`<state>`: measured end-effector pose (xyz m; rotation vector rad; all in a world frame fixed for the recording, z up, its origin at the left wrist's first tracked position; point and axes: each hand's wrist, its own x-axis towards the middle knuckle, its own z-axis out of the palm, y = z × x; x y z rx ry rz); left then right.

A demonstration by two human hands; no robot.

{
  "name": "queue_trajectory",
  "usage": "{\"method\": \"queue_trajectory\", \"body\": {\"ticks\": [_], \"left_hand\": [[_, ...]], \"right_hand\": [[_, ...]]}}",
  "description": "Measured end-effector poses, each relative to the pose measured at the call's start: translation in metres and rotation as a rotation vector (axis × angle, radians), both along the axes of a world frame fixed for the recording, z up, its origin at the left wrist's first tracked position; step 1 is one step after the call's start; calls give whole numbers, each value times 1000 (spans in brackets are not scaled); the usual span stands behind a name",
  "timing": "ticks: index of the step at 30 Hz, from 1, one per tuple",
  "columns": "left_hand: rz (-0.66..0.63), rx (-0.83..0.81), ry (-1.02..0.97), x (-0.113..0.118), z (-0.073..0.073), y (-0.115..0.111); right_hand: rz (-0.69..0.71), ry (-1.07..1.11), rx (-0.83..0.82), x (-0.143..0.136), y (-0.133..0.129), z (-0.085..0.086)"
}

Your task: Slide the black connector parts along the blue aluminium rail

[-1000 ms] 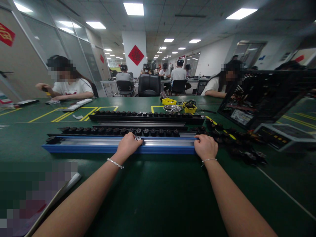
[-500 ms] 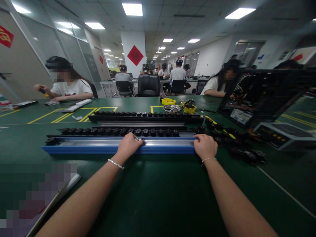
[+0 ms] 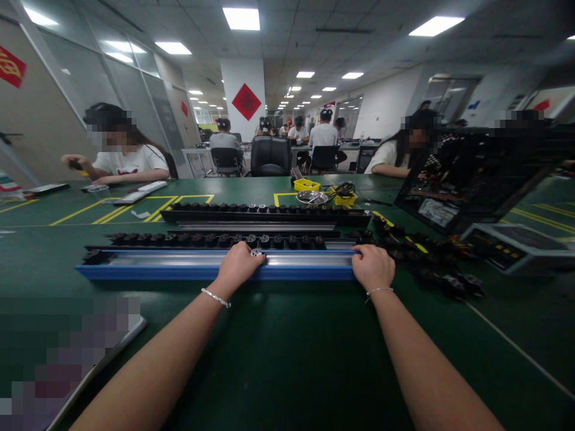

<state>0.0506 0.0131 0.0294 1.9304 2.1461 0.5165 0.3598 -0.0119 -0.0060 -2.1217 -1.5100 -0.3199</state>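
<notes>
Blue rail (image 3: 309, 273): round part (image 3: 256, 253) partly hidden by left hand (image 3: 239, 265).

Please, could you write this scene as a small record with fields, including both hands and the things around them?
Left hand: thumb against a small round part in the blue channel; its full grip is hidden
Right hand: holds the blue channel near its right end
Behind the channel: long rows of black round parts
Farther back: metal dish beside a yellow box
Right side: open computer case, grey metal box
</notes>
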Motion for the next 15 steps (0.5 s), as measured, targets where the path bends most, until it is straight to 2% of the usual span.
{"method": "queue_trajectory", "body": {"ticks": [15], "left_hand": [[-12, -9, -21, 3, 0, 0]], "right_hand": [[2, 11, 4, 0, -1, 0]]}}
